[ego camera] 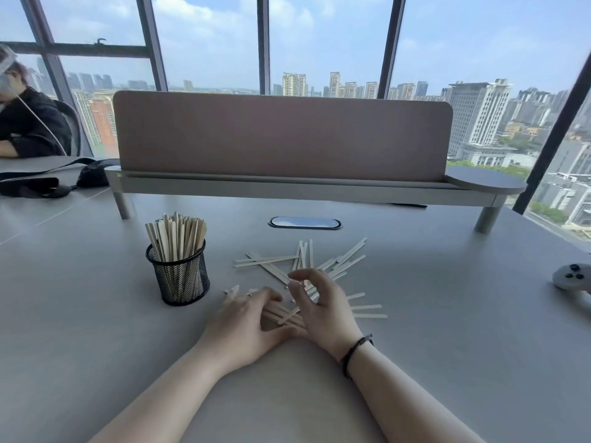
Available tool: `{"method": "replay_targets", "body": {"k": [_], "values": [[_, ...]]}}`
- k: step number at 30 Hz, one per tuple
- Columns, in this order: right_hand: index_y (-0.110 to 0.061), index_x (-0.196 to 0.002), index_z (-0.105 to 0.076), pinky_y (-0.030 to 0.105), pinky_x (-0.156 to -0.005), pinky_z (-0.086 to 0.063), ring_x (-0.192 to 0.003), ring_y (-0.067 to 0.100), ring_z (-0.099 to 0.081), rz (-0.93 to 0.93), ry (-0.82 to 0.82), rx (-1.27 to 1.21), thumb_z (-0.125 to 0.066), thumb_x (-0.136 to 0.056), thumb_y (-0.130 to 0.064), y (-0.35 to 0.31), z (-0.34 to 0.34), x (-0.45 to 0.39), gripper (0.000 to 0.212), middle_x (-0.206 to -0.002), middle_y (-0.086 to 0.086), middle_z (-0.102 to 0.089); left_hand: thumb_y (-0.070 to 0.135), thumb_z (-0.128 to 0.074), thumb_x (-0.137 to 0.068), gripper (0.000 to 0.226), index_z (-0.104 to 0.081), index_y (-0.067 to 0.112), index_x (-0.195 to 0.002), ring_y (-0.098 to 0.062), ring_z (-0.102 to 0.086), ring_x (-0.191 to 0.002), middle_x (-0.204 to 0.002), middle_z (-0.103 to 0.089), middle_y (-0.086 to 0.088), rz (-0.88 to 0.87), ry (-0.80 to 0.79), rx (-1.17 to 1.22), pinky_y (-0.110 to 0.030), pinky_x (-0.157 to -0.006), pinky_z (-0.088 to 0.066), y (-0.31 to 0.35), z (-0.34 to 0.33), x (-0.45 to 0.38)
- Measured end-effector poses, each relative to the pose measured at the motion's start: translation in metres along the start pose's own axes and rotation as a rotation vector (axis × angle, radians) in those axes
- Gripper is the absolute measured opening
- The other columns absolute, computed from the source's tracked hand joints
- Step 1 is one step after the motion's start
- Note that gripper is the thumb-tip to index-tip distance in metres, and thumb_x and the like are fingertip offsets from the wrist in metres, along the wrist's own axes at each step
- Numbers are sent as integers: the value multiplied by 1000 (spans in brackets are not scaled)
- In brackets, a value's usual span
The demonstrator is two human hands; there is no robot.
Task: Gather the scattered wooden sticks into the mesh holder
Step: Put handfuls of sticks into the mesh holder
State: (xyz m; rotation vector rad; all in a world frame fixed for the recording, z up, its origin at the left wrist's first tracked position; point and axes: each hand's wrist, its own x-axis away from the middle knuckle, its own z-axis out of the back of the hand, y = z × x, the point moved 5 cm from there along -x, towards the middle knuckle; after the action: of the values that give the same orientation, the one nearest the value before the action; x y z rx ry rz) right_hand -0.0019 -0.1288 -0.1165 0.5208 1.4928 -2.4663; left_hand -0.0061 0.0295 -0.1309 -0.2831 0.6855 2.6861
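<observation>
Left hand [246, 318] lies flat, pressing a small bundle of sticks [281, 313] on the tabletop [96, 298]; right hand [319, 302], fingers curled, pinches at them. We see more loose sticks [307, 262] beyond, and the mesh holder [179, 273], already well filled, nearer our left hand.

Both bare forearms rise from the bottom of the frame and converge toward its centre, the hands almost meeting just below mid-frame. The left hand [244, 324] lies palm down, fingers pointing up-frame and loosely spread, a ring on one finger, its thumb reaching right toward the other hand. The right hand [323, 306] stands on its edge, fingers curled in a loose arc with the fingertips [292, 276] raised, and a dark band circles its wrist.
</observation>
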Motion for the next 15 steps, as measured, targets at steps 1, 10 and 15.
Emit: {"method": "replay_targets", "body": {"k": [1,10,15], "values": [[-31,-102,-67,26,-93,-44,-103,7,-60,53,31,129,-59,-90,-37,4,11,-2,15,-106,-13,-66,88,-52,-64,74,-58,37,-118,-17,-51,-120,-117,-66,12,17,-12,-7,-40,-114,-30,-2,1,0],[-35,-151,-25,45,-122,-3,-152,18,-4,-281,-208,703,-24,-81,-85,61,48,-17,85,-162,-5,-22,93,-45,-59,79,-60,42,-117,-12,-50,-114,-115,-55,17,38,42,-61,-34,-100,-37,-14,2,-4],[-32,-152,-23,35,-122,-6,-151,15,-6,-130,-269,616,-32,-85,-78,35,14,-13,81,-162,-4,-20,93,-45,-60,92,-51,40,-135,-13,-42,-128,-137,-49,16,52,14,-84,-34,-107,-34,-13,1,-4]]}}
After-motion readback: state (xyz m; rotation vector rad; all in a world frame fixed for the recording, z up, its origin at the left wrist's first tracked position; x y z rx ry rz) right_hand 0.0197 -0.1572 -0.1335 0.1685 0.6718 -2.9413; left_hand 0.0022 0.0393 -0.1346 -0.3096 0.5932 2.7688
